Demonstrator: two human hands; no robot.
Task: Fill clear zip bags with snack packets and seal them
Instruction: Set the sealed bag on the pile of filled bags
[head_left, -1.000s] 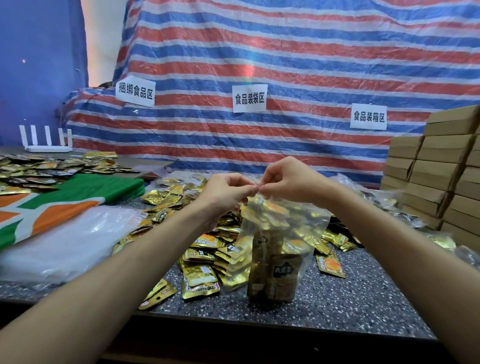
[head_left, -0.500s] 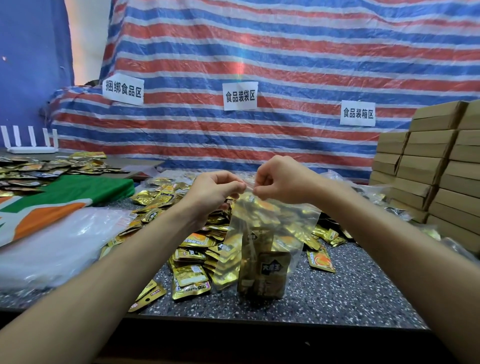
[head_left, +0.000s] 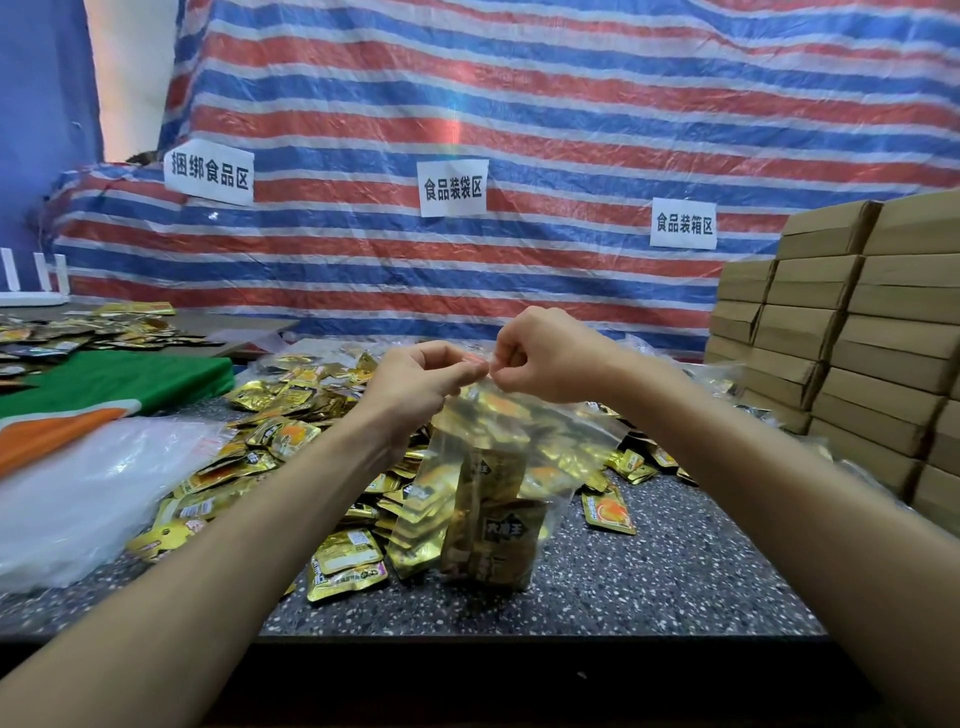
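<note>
A clear zip bag (head_left: 485, 499) with gold snack packets inside hangs upright over the speckled table (head_left: 649, 582), its bottom near the surface. My left hand (head_left: 415, 387) and my right hand (head_left: 545, 358) both pinch the bag's top edge, fingertips almost touching in the middle. Behind and to the left of the bag lies a heap of loose gold snack packets (head_left: 291, 431).
A pile of empty clear bags (head_left: 78, 493) lies at the left beside a green and orange cloth (head_left: 104, 384). Stacked cardboard boxes (head_left: 852, 332) fill the right side. A striped tarp with paper signs (head_left: 453, 187) stands behind. More clear bags (head_left: 727, 374) lie at the back right.
Both hands keep pinching the bag's top edge and stay close together; the bag hangs much the same. My view has shifted slightly.
</note>
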